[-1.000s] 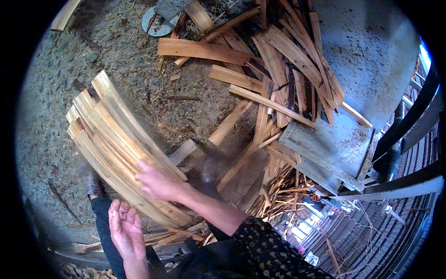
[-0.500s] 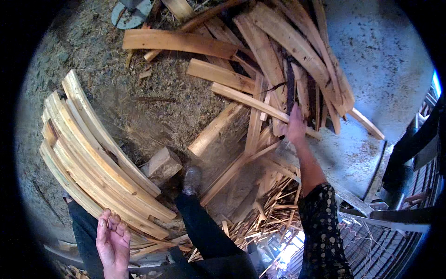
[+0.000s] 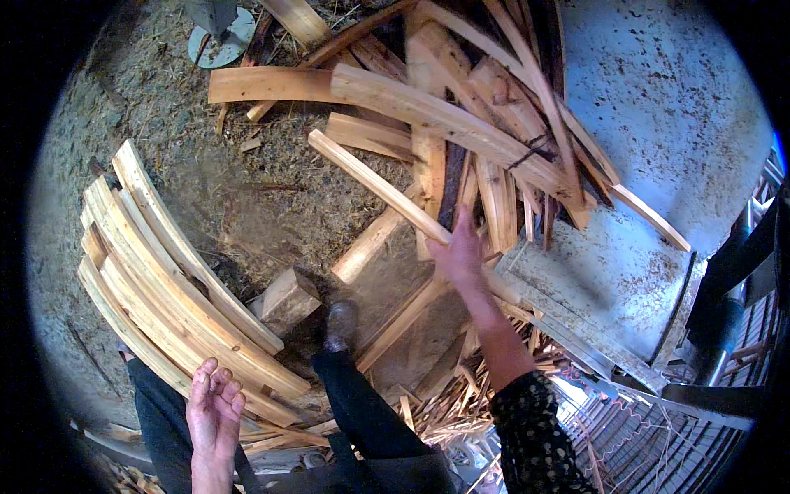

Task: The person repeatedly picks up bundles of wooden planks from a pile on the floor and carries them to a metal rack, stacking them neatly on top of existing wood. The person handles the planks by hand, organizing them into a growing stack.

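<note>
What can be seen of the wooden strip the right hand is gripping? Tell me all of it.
The wooden strip is a long, narrow slat of pale, rough-sawn wood, straight with squared edges. It runs diagonally from its free upper-left end, over the dirt floor, down to the right hand, which closes around its lower part. It lies across other scrap boards in the loose pile. Its far lower end is hidden behind the hand.

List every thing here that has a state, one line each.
right hand: closed on a long wood slat
long wood slat: gripped at one end, slanting up-left
left hand: open, empty
curved slats: stacked neatly on the ground
loose boards: jumbled pile
wood block: resting on the ground
</note>
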Action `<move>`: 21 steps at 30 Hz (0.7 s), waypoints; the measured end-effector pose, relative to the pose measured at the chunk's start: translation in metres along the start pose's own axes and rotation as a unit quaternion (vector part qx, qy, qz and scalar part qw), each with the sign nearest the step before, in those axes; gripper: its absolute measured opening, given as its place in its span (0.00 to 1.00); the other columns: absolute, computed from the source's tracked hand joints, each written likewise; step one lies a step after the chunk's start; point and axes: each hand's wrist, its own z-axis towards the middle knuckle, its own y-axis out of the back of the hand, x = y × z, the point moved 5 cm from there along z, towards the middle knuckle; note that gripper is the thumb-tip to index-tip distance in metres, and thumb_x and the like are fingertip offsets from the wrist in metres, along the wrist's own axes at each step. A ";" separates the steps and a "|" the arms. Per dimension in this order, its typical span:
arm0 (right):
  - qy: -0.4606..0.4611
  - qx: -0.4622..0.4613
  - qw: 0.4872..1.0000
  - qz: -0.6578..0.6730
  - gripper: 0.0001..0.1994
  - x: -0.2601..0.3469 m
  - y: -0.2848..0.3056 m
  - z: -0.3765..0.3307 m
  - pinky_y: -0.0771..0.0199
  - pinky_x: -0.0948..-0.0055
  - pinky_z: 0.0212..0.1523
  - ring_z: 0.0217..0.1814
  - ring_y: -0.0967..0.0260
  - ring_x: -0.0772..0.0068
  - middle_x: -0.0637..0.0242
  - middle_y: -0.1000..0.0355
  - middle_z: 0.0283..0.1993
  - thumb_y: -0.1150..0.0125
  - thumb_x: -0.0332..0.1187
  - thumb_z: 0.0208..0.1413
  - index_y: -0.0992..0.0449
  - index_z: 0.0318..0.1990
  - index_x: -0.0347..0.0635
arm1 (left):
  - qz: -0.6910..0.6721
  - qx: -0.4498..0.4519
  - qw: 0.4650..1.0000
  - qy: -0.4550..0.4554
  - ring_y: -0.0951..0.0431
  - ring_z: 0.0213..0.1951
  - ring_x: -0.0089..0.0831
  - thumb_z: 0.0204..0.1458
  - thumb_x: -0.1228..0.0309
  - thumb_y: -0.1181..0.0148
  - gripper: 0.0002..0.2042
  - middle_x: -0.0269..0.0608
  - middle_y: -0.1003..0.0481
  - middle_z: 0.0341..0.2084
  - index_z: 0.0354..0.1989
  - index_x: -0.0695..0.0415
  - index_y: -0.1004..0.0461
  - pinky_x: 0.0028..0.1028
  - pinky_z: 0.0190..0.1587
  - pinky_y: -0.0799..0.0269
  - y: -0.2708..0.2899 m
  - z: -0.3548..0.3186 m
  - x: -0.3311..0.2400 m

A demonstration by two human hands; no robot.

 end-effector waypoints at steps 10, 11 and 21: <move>-0.140 0.172 0.893 0.391 0.24 0.035 0.011 -0.114 0.34 0.72 0.43 0.41 0.35 0.68 0.60 0.32 0.40 0.38 0.34 0.43 0.37 0.48 0.36 | -0.019 0.054 0.998 0.016 0.26 0.29 0.28 0.53 0.64 0.51 0.12 0.38 0.29 0.29 0.43 0.56 0.34 0.24 0.27 0.27 -0.004 -0.021 -0.016; -0.149 0.172 0.900 0.372 0.24 0.011 0.004 -0.140 0.34 0.70 0.43 0.43 0.34 0.65 0.58 0.31 0.42 0.38 0.36 0.43 0.37 0.48 0.36 | -0.023 0.055 0.998 0.012 0.25 0.29 0.28 0.53 0.64 0.51 0.12 0.39 0.29 0.29 0.43 0.56 0.34 0.24 0.28 0.27 -0.003 -0.024 -0.018; -0.190 0.398 0.890 0.116 0.27 0.024 0.069 -0.316 0.33 0.59 0.41 0.39 0.32 0.46 0.45 0.31 0.34 0.41 0.45 0.44 0.37 0.47 0.35 | 0.013 0.074 0.997 0.035 0.27 0.36 0.28 0.55 0.65 0.54 0.14 0.39 0.29 0.35 0.47 0.56 0.35 0.25 0.37 0.27 0.003 -0.024 -0.011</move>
